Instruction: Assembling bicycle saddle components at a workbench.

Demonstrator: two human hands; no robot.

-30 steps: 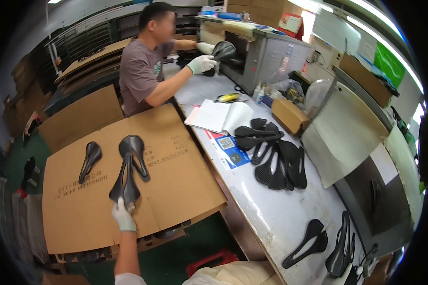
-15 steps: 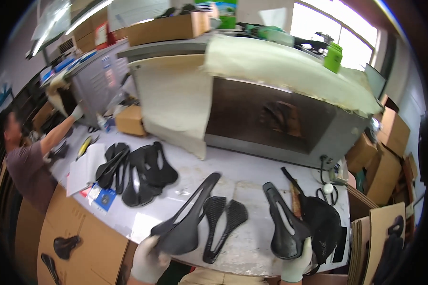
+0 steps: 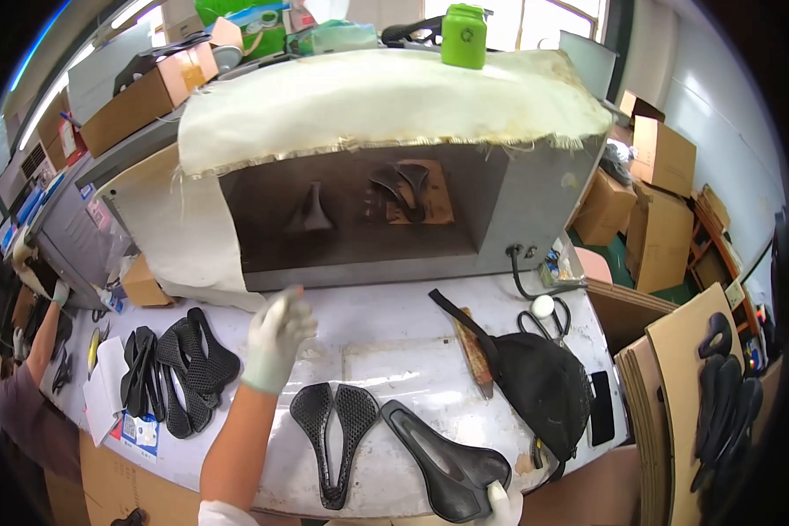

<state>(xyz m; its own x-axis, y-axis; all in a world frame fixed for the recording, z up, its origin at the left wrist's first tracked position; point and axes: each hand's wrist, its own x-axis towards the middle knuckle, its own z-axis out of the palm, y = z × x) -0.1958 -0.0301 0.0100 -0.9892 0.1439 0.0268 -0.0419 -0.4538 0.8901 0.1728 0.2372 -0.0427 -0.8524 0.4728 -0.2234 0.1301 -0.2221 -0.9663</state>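
Note:
My left hand (image 3: 279, 337), in a white glove, reaches over the table before a grey metal box (image 3: 368, 276); it holds nothing and its fingers look loosely apart. A smooth black bicycle saddle (image 3: 314, 213) is inside the box, beside a honeycomb-textured saddle piece (image 3: 403, 193) on brown card. At the table's front edge my gloved right hand (image 3: 502, 506) grips the wide end of another black bicycle saddle (image 3: 451, 473), which has a long central slot. Left of it lies a textured black saddle piece (image 3: 333, 438).
Several black saddles (image 3: 184, 364) lie at the left, near a person's arm (image 3: 44, 337). On the right are a black fabric bag (image 3: 539, 390), a brown-handled tool (image 3: 473, 355), scissors (image 3: 563, 320) and a phone (image 3: 601, 408). Pale cloth (image 3: 386, 96) hangs over the box.
My left hand has let go of its saddle and moved forward; a smooth saddle now shows inside the box. My right hand still holds its saddle, now turned more sideways. The view has shifted right.

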